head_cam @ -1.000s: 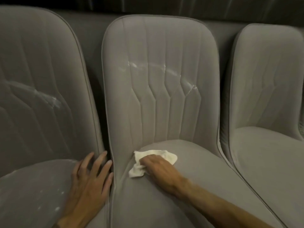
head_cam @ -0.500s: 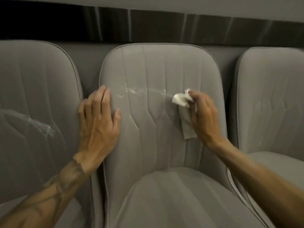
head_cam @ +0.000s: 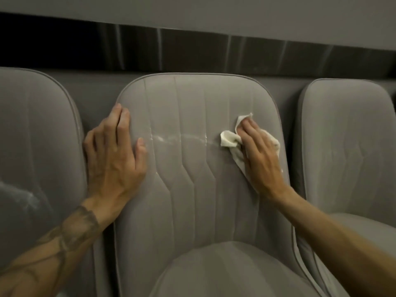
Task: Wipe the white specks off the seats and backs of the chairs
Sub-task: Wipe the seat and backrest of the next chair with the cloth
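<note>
Three grey upholstered chairs stand side by side. On the back of the middle chair a streak of white specks runs across at mid height. My right hand presses a crumpled white cloth flat against that back, at the streak's right end. My left hand rests open on the back's left edge, fingers straight and pointing up. The left chair carries a white smear low on its back. The right chair shows no clear specks.
Behind the chair tops runs a dark band under a pale wall. The middle chair's seat fills the bottom centre. Narrow gaps separate the chairs.
My right hand lifted the cloth from the middle seat up to the backrest and now presses it at the streak. My left hand rose from the left seat to the backrest's left edge.
</note>
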`<state>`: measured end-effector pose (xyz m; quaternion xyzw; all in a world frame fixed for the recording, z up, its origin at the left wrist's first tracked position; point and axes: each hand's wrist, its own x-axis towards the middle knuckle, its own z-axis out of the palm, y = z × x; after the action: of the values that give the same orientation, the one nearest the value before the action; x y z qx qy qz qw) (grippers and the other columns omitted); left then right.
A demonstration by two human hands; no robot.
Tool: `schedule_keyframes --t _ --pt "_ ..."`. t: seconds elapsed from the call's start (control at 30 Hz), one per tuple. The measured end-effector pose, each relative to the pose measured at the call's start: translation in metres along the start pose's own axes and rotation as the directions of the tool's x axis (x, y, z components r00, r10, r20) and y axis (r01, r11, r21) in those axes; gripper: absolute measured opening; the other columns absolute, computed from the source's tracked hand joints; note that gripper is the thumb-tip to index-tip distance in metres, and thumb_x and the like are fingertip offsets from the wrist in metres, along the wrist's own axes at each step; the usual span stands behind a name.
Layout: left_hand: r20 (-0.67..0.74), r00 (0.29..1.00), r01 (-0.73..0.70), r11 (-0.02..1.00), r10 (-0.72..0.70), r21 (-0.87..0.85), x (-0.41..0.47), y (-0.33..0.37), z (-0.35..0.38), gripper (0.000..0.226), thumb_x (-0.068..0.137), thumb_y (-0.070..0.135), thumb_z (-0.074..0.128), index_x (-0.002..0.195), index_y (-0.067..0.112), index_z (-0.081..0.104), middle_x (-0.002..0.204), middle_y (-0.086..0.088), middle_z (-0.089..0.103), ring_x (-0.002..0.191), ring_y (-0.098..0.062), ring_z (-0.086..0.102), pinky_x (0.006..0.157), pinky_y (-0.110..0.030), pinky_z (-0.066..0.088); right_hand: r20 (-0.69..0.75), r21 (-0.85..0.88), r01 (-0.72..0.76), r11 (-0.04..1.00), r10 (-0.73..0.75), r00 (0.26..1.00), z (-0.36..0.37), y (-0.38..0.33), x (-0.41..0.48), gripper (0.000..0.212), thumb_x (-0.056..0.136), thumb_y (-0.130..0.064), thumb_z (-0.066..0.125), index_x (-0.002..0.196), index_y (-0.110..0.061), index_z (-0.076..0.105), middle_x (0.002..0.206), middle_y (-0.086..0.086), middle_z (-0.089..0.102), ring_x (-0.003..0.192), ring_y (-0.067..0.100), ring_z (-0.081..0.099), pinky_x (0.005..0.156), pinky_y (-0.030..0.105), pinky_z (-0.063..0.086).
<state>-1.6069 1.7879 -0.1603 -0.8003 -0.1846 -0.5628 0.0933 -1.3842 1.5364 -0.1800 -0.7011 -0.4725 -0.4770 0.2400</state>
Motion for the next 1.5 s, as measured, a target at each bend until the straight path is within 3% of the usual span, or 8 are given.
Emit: schedule_keyframes --t 0.17,0.33,0.53,0.8,1.03,1.23,1.37,1.5 --pt "-0.003 1.000 -0.006 1.000 0.006 -0.026 0.000 0.001 0.000 0.065 0.099 0.035 0.043 0.157 0.009 0.030 0.162 -0.014 0.032 0.136 -0.039 0.042 0.112 -0.052 0.028 -0.157 -0.070 -0.087 0.994 0.075 0.985 -0.005 0.015 0.072 0.035 0.103 -0.012 0.052 0.136 -0.001 0.056 0.147 0.016 0.048 0.139 0.031 0.042 0.114 0.042 0.036" --pt "-0.011 1.000 -0.011 1.000 0.011 -0.010 0.000 0.000 0.002 0.066 0.099 0.034 0.043 0.157 0.007 0.031 0.162 -0.016 0.032 0.134 -0.041 0.042 0.111 -0.053 0.029 -0.239 0.000 -0.226 0.974 0.219 0.946 -0.003 0.005 0.103 0.018 0.092 -0.019 0.054 0.107 -0.011 0.058 0.118 0.008 0.054 0.106 0.025 0.048 0.093 0.037 0.043" --pt "-0.013 1.000 -0.013 1.000 0.013 -0.012 -0.002 0.000 0.003 0.067 0.098 0.034 0.044 0.157 0.007 0.031 0.162 -0.016 0.032 0.133 -0.042 0.042 0.111 -0.053 0.027 -0.168 -0.064 -0.181 0.981 0.168 0.971 0.005 -0.009 0.049 0.025 0.100 -0.036 0.058 0.100 -0.011 0.062 0.111 0.011 0.056 0.102 0.030 0.049 0.090 0.039 0.042" --pt "-0.018 1.000 -0.011 1.000 0.011 -0.005 -0.002 0.000 0.004 0.068 0.097 0.034 0.045 0.158 0.007 0.031 0.163 -0.015 0.031 0.134 -0.041 0.042 0.114 -0.052 0.026 -0.352 -0.014 -0.303 0.953 0.280 0.893 0.010 0.002 0.106 0.026 0.101 -0.036 0.055 0.092 -0.012 0.056 0.099 0.009 0.054 0.090 0.026 0.048 0.076 0.042 0.045" --pt "0.009 1.000 -0.008 1.000 0.008 -0.017 -0.003 0.000 0.001 0.068 0.097 0.033 0.046 0.157 0.005 0.031 0.163 -0.017 0.031 0.137 -0.041 0.042 0.114 -0.056 0.028 -0.100 -0.099 -0.069 0.993 0.059 0.993 0.017 -0.022 -0.008 0.025 0.101 -0.028 0.060 0.089 -0.006 0.062 0.098 0.013 0.058 0.085 0.033 0.051 0.075 0.045 0.044" --pt "-0.004 1.000 -0.016 1.000 0.016 -0.025 -0.002 -0.001 0.002 0.067 0.098 0.033 0.045 0.158 0.006 0.031 0.163 -0.017 0.032 0.138 -0.040 0.040 0.114 -0.054 0.027 -0.296 -0.111 -0.204 0.973 0.164 0.941 -0.002 0.012 0.119 0.025 0.103 -0.030 0.051 0.094 -0.008 0.058 0.099 0.016 0.056 0.090 0.034 0.052 0.079 0.045 0.043" --pt "-0.012 1.000 -0.019 1.000 0.018 -0.021 -0.003 -0.004 0.005 0.068 0.098 0.034 0.045 0.158 0.008 0.029 0.163 -0.016 0.030 0.137 -0.040 0.041 0.113 -0.054 0.028 -0.331 -0.092 -0.236 0.967 0.194 0.923 0.012 0.004 0.070 0.022 0.103 -0.026 0.053 0.089 -0.008 0.056 0.093 0.015 0.053 0.086 0.033 0.049 0.074 0.046 0.043" --pt "-0.025 0.999 -0.022 1.000 0.022 -0.012 -0.004 -0.004 0.008 0.068 0.098 0.034 0.045 0.158 0.008 0.029 0.163 -0.015 0.030 0.136 -0.040 0.041 0.112 -0.053 0.028 -0.011 -0.116 0.052 0.992 -0.054 0.998 0.023 -0.020 -0.051 0.019 0.100 -0.023 0.059 0.087 -0.010 0.059 0.089 0.012 0.054 0.077 0.033 0.050 0.068 0.044 0.041"
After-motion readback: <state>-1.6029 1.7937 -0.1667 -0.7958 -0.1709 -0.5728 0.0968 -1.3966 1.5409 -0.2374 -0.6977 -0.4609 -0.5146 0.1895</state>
